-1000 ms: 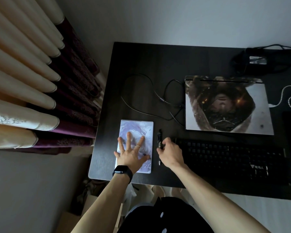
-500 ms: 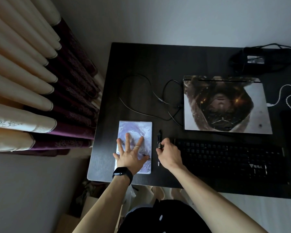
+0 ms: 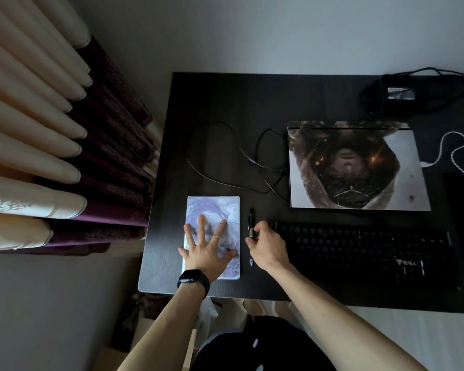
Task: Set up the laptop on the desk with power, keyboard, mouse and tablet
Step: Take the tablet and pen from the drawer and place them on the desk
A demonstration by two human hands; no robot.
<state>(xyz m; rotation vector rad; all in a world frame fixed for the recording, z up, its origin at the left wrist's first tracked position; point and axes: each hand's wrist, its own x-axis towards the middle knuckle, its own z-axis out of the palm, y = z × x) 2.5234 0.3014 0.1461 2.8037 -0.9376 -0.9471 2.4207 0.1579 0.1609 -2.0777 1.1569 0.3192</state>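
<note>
the dark desk (image 3: 225, 108) carried everything, its near left corner just under the left forearm. biggest thing on it, the laptop (image 3: 356, 167), lay closed with a picture on its lid, up and to the right of the right hand. straight to the right of that hand, nearly touching its knuckles, sat the black keyboard (image 3: 359, 250), running off toward the right. far beyond the laptop, at the back right of the desk, the power brick (image 3: 401, 93) rested in its tangle of black cord. a thin black cable (image 3: 241, 153) looped across the desk beyond both hands and ran up to the laptop's left edge. a white braided cable (image 3: 456, 151) curled well off to the right.

the tablet (image 3: 213, 236) lay flat under the left hand (image 3: 206, 250), which was spread wide, fingers splayed, palm pressing down on it, gripping nothing; a watch (image 3: 193, 281) sat on that wrist. between the two hands lay the stylus (image 3: 251, 223), just beside the tablet's right edge, and the right hand (image 3: 265, 247) was curled with its fingertips pinching the stylus at mid-length.
</note>
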